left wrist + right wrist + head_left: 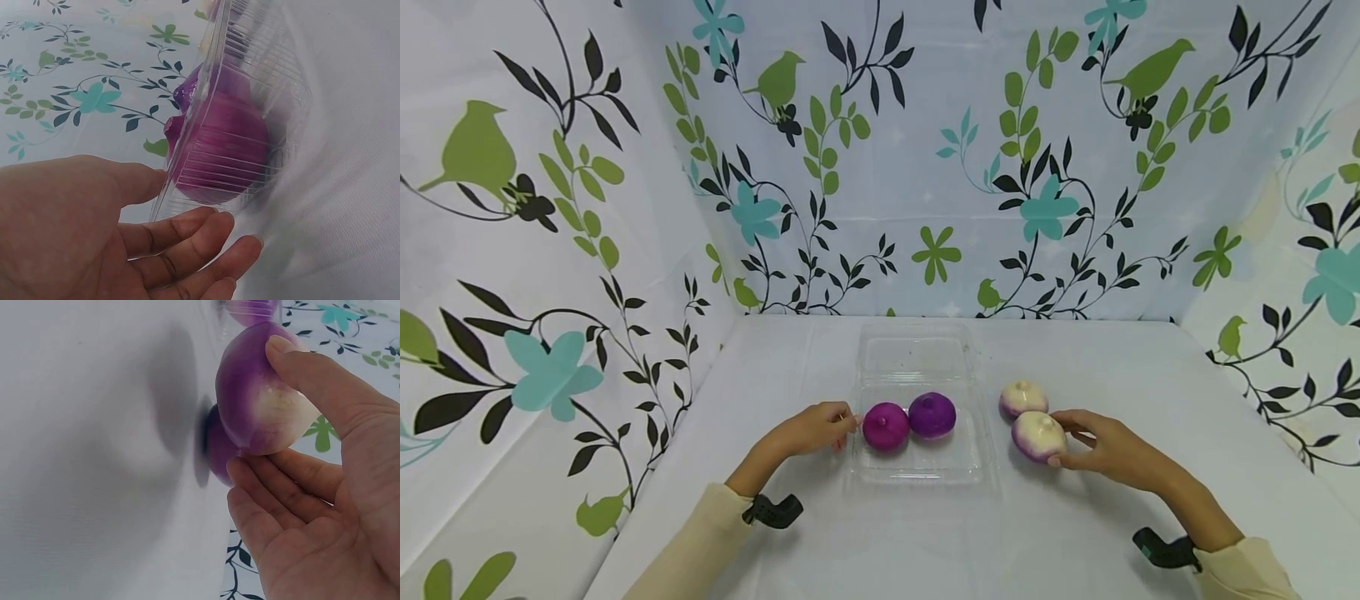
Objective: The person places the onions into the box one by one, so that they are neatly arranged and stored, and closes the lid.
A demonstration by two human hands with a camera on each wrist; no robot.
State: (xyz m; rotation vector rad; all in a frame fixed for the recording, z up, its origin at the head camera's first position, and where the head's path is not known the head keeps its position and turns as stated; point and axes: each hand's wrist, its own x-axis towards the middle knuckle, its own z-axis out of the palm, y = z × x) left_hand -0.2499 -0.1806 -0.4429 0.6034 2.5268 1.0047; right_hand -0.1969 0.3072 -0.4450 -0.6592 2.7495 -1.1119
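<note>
My right hand (1108, 450) holds a white-and-purple turnip (1037, 437) between thumb and fingertips. In the right wrist view this turnip (262, 394) is off the white surface, its shadow apart from it. A second turnip (1021, 398) sits just behind it. At the left rim of a clear plastic clamshell container (917, 477), my left hand (820, 427) pinches the edge, thumb over the rim and fingers below it in the left wrist view. Inside lie a magenta, onion-like vegetable (885, 427) and a violet one (932, 416), side by side.
The container's lid (914, 354) lies folded open toward the back of the white table (790, 358). Patterned curtains (880, 167) with birds and leaves hang behind and at both sides. A dark wrist device (1165, 550) sits on each forearm.
</note>
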